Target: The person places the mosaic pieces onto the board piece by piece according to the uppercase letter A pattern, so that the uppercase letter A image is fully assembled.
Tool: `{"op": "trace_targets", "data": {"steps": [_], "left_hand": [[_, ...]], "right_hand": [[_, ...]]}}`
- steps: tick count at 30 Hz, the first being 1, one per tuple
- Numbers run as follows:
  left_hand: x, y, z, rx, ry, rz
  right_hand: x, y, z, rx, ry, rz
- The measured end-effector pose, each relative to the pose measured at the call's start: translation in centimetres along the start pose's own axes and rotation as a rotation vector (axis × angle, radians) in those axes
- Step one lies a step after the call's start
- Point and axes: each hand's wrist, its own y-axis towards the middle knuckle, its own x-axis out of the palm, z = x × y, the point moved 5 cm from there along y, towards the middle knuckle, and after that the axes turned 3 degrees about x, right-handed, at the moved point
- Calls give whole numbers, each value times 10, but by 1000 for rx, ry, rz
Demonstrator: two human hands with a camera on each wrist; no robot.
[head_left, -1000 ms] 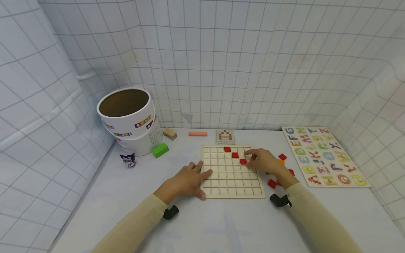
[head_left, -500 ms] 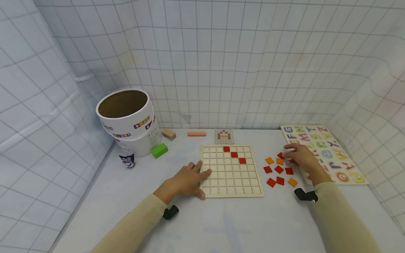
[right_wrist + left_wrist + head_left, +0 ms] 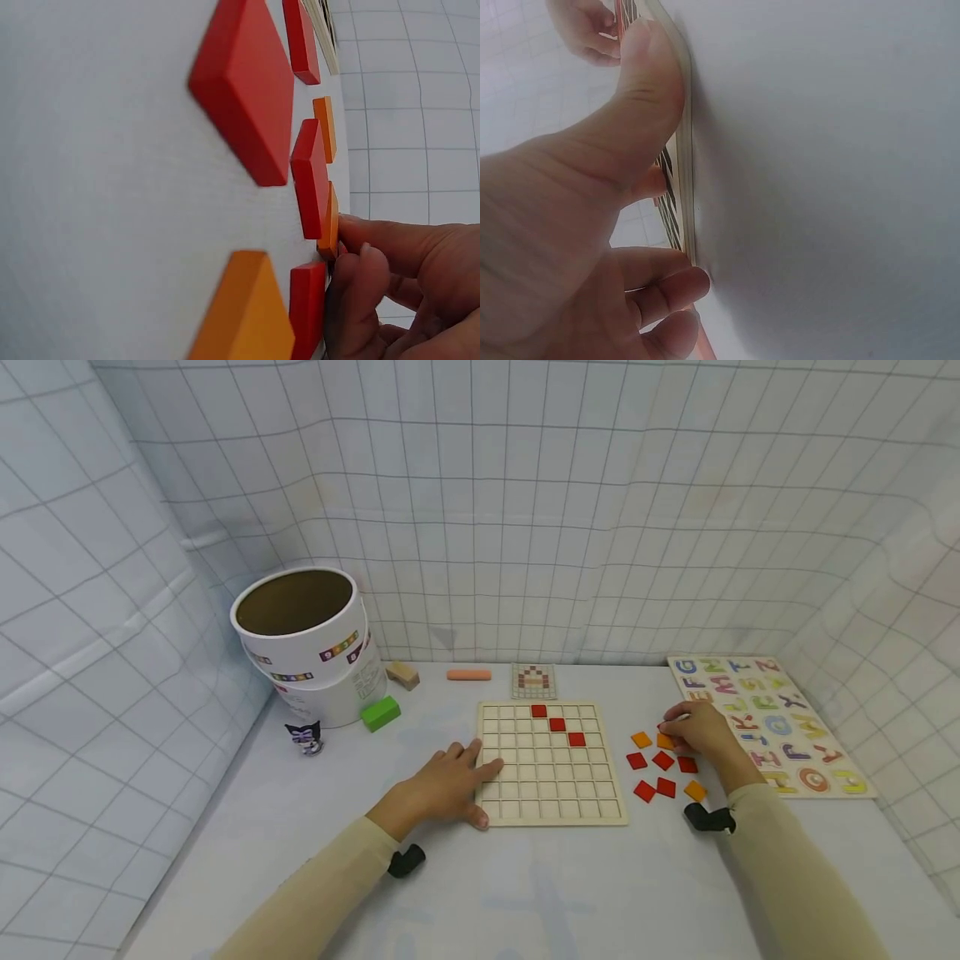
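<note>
Right hand (image 3: 693, 732) pinches an orange tile (image 3: 664, 742) at 3 o'clock from the grid board (image 3: 551, 763); left hand (image 3: 448, 781) lies flat, steadying the board's 9 o'clock edge

So we're looking at a little booth setup: a white tabletop (image 3: 525, 893) with white sheeting (image 3: 525, 510) hung behind it and along both sides, printed with a thin dark grid. The fabric sags and wrinkles in spots, so the grid lines go wavy, especially in the left corner (image 3: 195, 539) and on the right side. The sheets meet the table in a soft fold along the back edge. The light we get is even and soft, with only faint shadows on the table. We can't see any windows, floor or other furniture.
</note>
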Motion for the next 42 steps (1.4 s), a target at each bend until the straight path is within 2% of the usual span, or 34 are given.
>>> {"op": "trace_targets", "data": {"steps": [5, 9, 13, 19, 23, 27, 31, 42], "left_hand": [[1, 1, 0, 8, 3, 9], [1, 1, 0, 9, 5, 7], [1, 1, -1, 4, 3, 3], [1, 0, 0, 4, 2, 5], [0, -1, 0, 11, -3, 12], [0, -1, 0, 16, -6, 19], [0, -1, 0, 19, -5, 22], [-1, -2, 1, 16, -9, 13]], "right_hand": [[1, -1, -1, -37, -38, 15], [-2, -1, 1, -60, 1, 27], [-6, -1, 3, -114, 174, 10], [-3, -7, -4, -141, 500, -116], [10, -16, -16, -145, 613, -215], [27, -27, -30, -160, 639, -303], [46, -36, -39, -155, 617, -350], [94, -50, -55, -197, 452, -416]]}}
